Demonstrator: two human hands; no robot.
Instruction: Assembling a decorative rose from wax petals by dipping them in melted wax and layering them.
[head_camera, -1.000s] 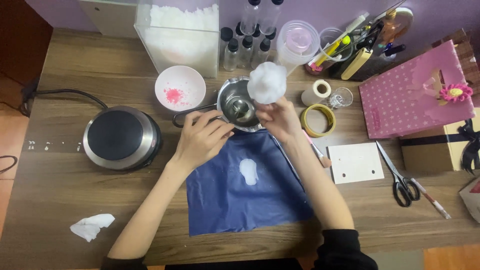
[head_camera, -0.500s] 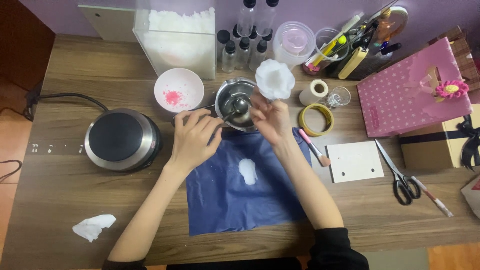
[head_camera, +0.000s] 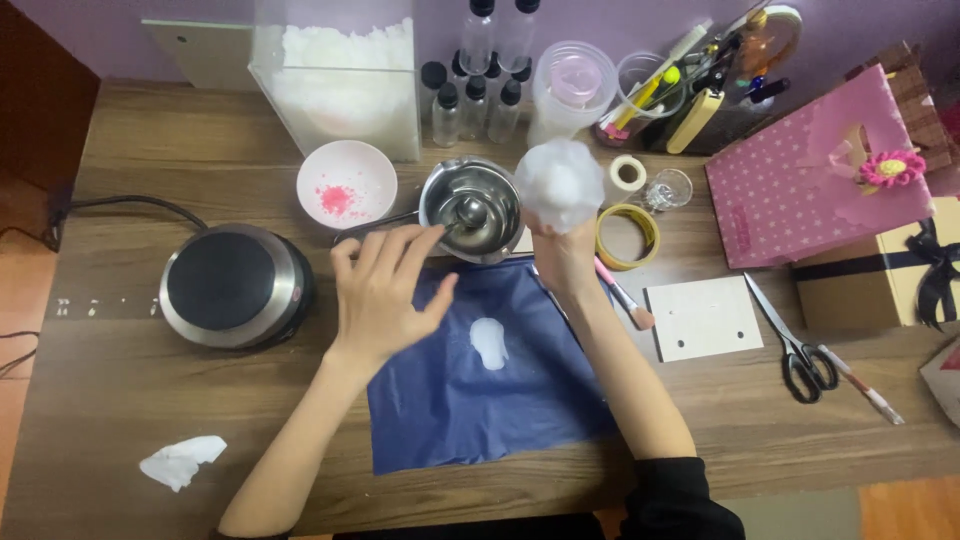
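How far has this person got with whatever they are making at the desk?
Done so far, it seems: a white blob lies on the blue sheet, and pink bits sit in the white bowl. In hand: the right hand holds up a white moulded shape while the left hand hovers by the steel pot. The gift box and scissors lie untouched.

My left hand (head_camera: 385, 295) covers the spoon handle (head_camera: 452, 226); my right hand's (head_camera: 565, 262) fingertips vanish behind the white lump (head_camera: 559, 184). Bottle (head_camera: 480, 20) tops are cropped beyond it.
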